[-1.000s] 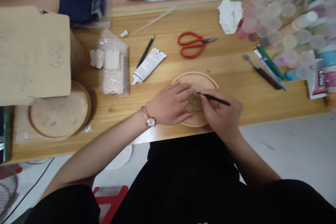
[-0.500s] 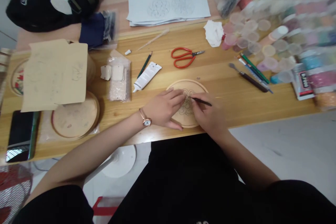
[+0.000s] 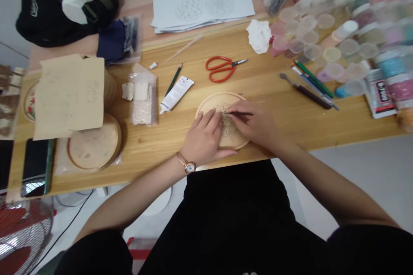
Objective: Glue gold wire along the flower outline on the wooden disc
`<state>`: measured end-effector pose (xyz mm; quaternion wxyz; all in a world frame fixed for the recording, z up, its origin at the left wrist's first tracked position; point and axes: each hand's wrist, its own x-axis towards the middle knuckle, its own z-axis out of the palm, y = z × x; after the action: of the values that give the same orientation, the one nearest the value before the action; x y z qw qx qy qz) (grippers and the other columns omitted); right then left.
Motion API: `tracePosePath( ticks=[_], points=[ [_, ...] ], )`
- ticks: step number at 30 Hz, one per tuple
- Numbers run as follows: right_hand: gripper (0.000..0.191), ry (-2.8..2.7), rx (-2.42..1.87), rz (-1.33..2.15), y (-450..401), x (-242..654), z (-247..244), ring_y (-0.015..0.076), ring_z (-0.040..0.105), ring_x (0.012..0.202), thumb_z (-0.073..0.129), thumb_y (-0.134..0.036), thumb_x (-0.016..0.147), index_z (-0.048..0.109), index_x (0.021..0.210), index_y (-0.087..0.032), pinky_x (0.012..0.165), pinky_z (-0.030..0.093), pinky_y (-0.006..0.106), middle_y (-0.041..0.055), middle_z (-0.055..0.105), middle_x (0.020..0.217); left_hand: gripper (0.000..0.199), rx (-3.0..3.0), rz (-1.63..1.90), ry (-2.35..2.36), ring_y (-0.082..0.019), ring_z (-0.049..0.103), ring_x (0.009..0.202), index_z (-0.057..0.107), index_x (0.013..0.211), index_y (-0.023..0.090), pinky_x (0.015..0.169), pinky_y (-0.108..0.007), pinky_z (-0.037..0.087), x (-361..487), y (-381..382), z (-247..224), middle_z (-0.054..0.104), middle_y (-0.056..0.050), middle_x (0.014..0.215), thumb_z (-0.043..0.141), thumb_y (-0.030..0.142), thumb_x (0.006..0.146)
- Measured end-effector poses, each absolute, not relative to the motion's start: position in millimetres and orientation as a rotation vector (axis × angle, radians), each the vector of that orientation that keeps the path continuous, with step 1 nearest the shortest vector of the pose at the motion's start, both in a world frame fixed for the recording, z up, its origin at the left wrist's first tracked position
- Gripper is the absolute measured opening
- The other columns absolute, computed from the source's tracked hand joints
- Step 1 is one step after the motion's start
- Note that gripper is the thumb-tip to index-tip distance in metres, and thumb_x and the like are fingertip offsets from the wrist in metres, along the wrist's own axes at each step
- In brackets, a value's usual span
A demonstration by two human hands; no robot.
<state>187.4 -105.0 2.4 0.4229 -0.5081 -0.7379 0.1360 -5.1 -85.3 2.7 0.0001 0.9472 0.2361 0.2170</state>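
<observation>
The right hand (image 3: pixel 254 125) is gripping a thin tool (image 3: pixel 241 113) low near its tip, tracing the drawn flower (image 3: pixel 228 123), while the spread left hand (image 3: pixel 204 135) is pressing the wooden disc (image 3: pixel 234 99) flat on the table (image 3: pixel 155 150) at centre frame, giving the tip a steady surface

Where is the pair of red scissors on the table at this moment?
In the head view, the red-handled scissors lie above the round wooden plaque, right of the white tube and left of the crumpled white tissue.
</observation>
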Motion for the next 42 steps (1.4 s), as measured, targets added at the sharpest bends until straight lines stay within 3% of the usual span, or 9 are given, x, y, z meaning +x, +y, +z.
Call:
tracePosePath(
  ticks=[13, 25, 42],
  points=[
    [0.012, -1.787, -1.294, 0.376, -109, 188, 1, 0.0155, 0.071, 0.084, 0.060, -0.016, 0.086, 0.067, 0.092, -0.023, 0.077, 0.059, 0.030, 0.0021, 0.075, 0.090, 0.083, 2.930, 0.500, 0.712, -0.039, 0.058, 0.118, 0.067, 0.113, -0.001, 0.096, -0.055, 0.050, -6, -81, 10, 0.064, -0.025, 0.124, 0.047, 0.074, 0.085],
    [0.014, -1.758, -1.300, 0.357, -114, 187, -1, 0.0156, 0.071, 0.086, 0.062, -0.015, 0.087, 0.067, 0.096, -0.025, 0.081, 0.059, 0.031, 0.0020, 0.074, 0.092, 0.083, 2.996, 0.444, 0.690, -0.037, 0.057, 0.120, 0.065, 0.118, -0.002, 0.097, -0.052, 0.051, -8, -80, 12, 0.064, -0.023, 0.127, 0.035, 0.071, 0.091],
    [0.012, -1.739, -1.386, 0.416, -111, 185, 0, 0.0170, 0.072, 0.085, 0.061, -0.020, 0.088, 0.069, 0.092, -0.028, 0.082, 0.060, 0.034, -0.0014, 0.075, 0.092, 0.070, 2.767, 0.489, 0.621, -0.036, 0.057, 0.121, 0.065, 0.118, 0.004, 0.097, -0.050, 0.049, -14, -66, 14, 0.065, -0.021, 0.126, 0.048, 0.065, 0.090]
  ],
)
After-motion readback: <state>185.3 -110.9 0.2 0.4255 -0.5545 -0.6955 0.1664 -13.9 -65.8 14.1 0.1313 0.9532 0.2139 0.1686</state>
